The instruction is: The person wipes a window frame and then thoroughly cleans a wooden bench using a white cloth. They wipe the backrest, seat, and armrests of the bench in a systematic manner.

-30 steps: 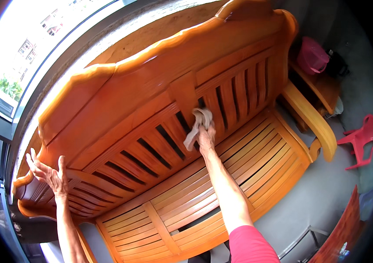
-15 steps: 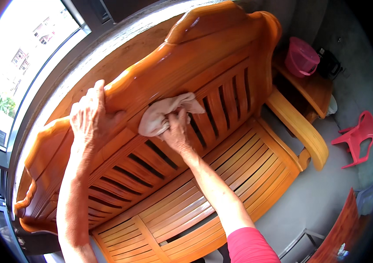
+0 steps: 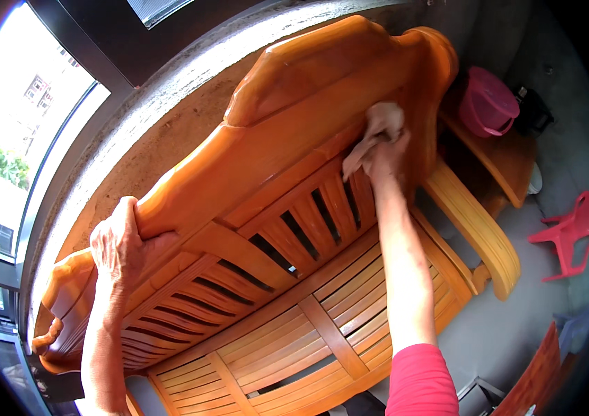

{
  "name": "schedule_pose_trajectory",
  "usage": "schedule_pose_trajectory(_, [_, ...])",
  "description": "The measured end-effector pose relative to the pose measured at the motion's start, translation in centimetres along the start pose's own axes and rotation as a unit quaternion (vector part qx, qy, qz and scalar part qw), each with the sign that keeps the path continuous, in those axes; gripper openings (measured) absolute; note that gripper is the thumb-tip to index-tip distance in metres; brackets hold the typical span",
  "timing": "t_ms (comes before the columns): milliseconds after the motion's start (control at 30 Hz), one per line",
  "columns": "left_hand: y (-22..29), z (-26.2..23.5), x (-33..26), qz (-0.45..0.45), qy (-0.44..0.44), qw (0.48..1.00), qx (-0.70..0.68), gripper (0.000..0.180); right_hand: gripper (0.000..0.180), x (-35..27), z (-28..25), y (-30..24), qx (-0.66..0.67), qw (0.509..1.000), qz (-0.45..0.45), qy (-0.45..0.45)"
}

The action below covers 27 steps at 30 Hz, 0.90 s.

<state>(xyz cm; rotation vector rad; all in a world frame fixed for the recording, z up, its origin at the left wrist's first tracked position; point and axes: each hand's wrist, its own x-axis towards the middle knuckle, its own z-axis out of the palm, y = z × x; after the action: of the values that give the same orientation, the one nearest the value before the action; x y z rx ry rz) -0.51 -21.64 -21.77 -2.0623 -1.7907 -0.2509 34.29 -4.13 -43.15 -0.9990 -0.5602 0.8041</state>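
One glossy orange-brown wooden bench (image 3: 301, 149) is filling the middle of the view, with a low wooden stand (image 3: 492, 163) sitting just beyond the bench's right end, a red plastic stool (image 3: 566, 239) standing farther right of the bench, and a pink bucket (image 3: 486, 104) resting on the stand. Toward the left of the bench's back, the left hand (image 3: 117, 244) is clamping its top edge, thumb in front, while the right hand (image 3: 389, 161), blurred, is gripping a pale bunched cloth (image 3: 382, 121) at the right part of the bench's back.
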Motion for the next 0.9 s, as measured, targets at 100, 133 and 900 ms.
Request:
schedule_pose_trajectory(100, [-0.2, 0.5, 0.2, 0.013, 0.001, 1.0, 0.006, 0.057, 0.045, 0.9, 0.3, -5.3, 0.059, 0.995, 0.076, -0.009])
schedule_pose_trajectory(133, [0.0, 0.7, 0.5, 0.015, 0.002, 1.0, -0.001, 0.057, 0.044, 1.2, 0.3, -4.4, -0.002, 0.999, 0.046, -0.01])
schedule_pose_trajectory(900, [0.3, 0.8, -0.3, -0.068, 0.004, 0.998, 0.014, 0.062, 0.048, -0.9, 10.4, -14.7, -0.366, 0.813, -0.451, -0.046])
